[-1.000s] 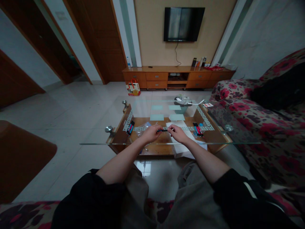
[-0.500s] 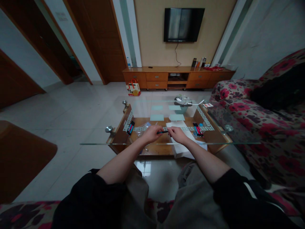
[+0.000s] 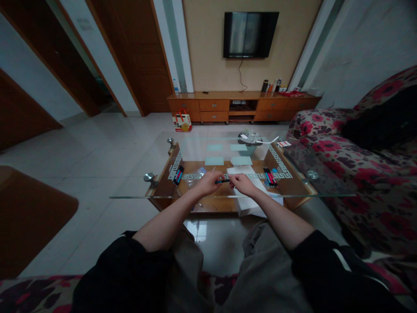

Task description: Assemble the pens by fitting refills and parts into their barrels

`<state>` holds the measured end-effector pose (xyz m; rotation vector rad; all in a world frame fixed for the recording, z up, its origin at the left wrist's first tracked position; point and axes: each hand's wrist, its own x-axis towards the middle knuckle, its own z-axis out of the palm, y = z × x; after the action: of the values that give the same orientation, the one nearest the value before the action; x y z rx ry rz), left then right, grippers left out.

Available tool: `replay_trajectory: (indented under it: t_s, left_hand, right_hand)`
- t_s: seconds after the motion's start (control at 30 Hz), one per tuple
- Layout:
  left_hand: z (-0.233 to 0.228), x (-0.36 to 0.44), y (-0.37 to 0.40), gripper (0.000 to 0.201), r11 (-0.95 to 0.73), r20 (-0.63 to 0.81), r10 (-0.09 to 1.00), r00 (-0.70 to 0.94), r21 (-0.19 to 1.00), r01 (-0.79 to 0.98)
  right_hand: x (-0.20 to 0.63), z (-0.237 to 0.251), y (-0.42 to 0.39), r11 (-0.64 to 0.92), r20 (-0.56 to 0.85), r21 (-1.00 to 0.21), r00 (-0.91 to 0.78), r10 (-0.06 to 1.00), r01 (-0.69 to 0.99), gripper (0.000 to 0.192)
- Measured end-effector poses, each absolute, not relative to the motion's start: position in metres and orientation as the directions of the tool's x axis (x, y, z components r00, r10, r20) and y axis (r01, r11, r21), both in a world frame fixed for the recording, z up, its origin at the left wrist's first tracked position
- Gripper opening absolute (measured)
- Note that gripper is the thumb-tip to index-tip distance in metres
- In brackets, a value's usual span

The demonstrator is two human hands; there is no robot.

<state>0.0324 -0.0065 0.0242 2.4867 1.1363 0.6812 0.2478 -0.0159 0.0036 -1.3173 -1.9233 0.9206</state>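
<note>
Both hands meet above the near part of a glass coffee table (image 3: 140, 196), with a dark pen (image 3: 223, 181) lying level between them. My left hand (image 3: 210, 182) is closed around the pen's left end. At its other end the fingers of my right hand (image 3: 241, 183) pinch it; the very tip is hidden by them. A group of pens (image 3: 178, 174), black, blue and red, lies to the left of my hands. Another group of similar pens (image 3: 270, 177) lies to the right.
A white box or stack of paper (image 3: 246, 203) sits on the shelf under the glass. Behind the table stands a lined wastebasket (image 3: 249, 148). A flowered sofa (image 3: 325, 134) flanks the right side; a paper bag (image 3: 182, 121) stands by the TV cabinet (image 3: 213, 105).
Hardly anything differs. Both hands keep hold of the pen in the same place, and the view has shifted very slightly.
</note>
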Motion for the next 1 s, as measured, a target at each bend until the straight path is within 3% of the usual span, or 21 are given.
replay_trajectory:
  t_s: [0.13,0.33,0.47,0.73,1.0]
  left_hand:
    - [0.019,0.030,-0.004,0.026,-0.624,0.286,0.777,0.560,0.464,0.629]
    - [0.016,0.024,-0.002,0.031,-0.603,0.312,0.798,0.516,0.449,0.660]
    - [0.016,0.023,-0.003,0.027,-0.523,0.329,0.850,0.411,0.448,0.725]
    - [0.008,0.022,0.002,0.032,-0.284,0.158,0.958,0.238,0.453,0.845]
    - [0.012,0.022,0.000,0.043,-0.270,0.262,0.952,0.156,0.488,0.830]
  right_hand:
    - [0.248,0.007,-0.017,0.224,0.116,-0.827,-0.233,0.966,0.515,0.053]
    - [0.253,0.008,-0.011,0.220,0.263,-0.837,0.016,0.965,0.501,0.044]
    - [0.255,0.004,-0.008,0.236,0.293,-0.870,0.070,0.954,0.433,0.044]
    - [0.250,0.009,-0.012,0.261,0.298,-0.893,0.047,0.953,0.365,0.044]
    - [0.250,0.001,-0.012,0.297,0.295,-0.881,-0.064,0.953,0.369,0.040]
